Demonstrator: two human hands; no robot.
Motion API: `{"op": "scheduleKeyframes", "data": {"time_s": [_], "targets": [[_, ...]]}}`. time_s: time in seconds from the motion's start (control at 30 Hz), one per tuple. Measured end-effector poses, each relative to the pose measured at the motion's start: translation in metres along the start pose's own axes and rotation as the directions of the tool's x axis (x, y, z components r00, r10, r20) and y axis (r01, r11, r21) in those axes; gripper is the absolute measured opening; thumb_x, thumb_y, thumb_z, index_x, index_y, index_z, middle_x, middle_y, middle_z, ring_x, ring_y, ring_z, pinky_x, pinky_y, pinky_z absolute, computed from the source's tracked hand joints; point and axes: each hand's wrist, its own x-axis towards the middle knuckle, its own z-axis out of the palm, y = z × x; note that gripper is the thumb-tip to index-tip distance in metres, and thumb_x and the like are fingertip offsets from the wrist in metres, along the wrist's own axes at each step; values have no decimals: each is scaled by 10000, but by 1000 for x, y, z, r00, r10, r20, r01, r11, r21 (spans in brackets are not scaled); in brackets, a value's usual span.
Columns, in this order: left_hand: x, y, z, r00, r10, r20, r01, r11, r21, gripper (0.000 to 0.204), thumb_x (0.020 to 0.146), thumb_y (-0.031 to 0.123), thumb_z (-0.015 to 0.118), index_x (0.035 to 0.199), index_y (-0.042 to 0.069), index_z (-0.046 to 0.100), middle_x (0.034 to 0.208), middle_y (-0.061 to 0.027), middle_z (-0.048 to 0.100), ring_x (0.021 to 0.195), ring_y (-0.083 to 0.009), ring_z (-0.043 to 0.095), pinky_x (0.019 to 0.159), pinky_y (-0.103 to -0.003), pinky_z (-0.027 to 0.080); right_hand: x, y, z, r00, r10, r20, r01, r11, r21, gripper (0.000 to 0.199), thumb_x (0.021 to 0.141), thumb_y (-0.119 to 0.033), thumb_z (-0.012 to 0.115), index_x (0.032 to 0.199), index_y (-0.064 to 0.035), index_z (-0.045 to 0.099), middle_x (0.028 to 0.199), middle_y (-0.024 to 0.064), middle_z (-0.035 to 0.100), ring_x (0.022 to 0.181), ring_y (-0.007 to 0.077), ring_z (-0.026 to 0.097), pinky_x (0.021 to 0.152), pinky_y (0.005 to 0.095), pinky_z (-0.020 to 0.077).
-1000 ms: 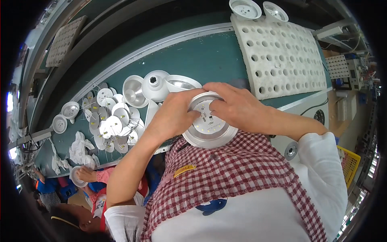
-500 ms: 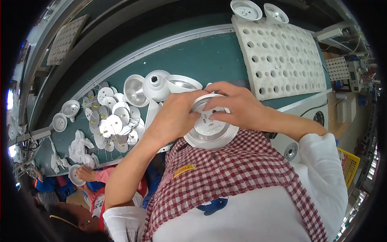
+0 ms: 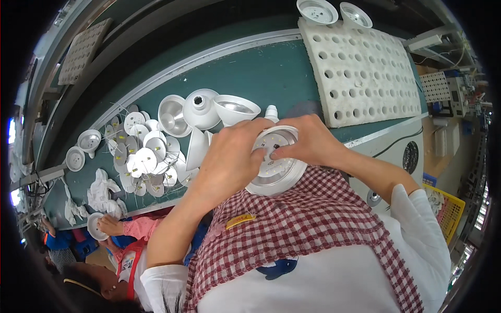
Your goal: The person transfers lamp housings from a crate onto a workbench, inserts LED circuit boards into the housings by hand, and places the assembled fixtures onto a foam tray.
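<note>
In front of my apron I hold a white bulb housing, its wide mouth tilted up toward me. Inside lies a round white LED board dotted with small yellowish chips. My left hand grips the housing's left side, its thumb on the board near the centre. From the right, my right hand wraps the rim, and its thumb presses on the board beside the other thumb. Both hands are closed around the housing, with most fingers hidden behind it. Its narrow white neck shows just beyond my fingers.
Several loose housings stand on the green bench. A pile of wired round boards lies left of them. A white foam block full of holes sits at right. At lower left, a co-worker's hand holds a white piece.
My right fingers have shifted from over the board to the housing's outside, leaving the thumb on the board. Both thumbs now sit close together, and the housing has tilted slightly.
</note>
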Motion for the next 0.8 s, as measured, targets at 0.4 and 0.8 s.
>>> {"op": "scheduleKeyframes", "data": {"time_s": [0.4, 0.8], "targets": [[-27, -48, 0, 981, -184, -68, 20, 438, -899, 553, 762, 34, 642, 1259, 7, 400, 1140, -120, 522, 1002, -191, 555, 786, -292, 504, 51, -4, -9, 1000, 8, -9, -9, 997, -74, 431, 579, -241, 759, 903, 19, 646, 795, 146, 656, 716, 217, 630, 692, 305, 485], [-27, -38, -11, 930, -206, -305, -10, 814, -580, 624, 714, 14, 652, 1273, -18, 375, 1191, -123, 508, 1087, -202, 505, 900, -318, 424, 66, -27, -4, 934, -331, -134, 320, 943, -97, 370, 606, -185, 747, 913, 0, 654, 839, 145, 662, 735, 253, 650, 681, 305, 505]]}}
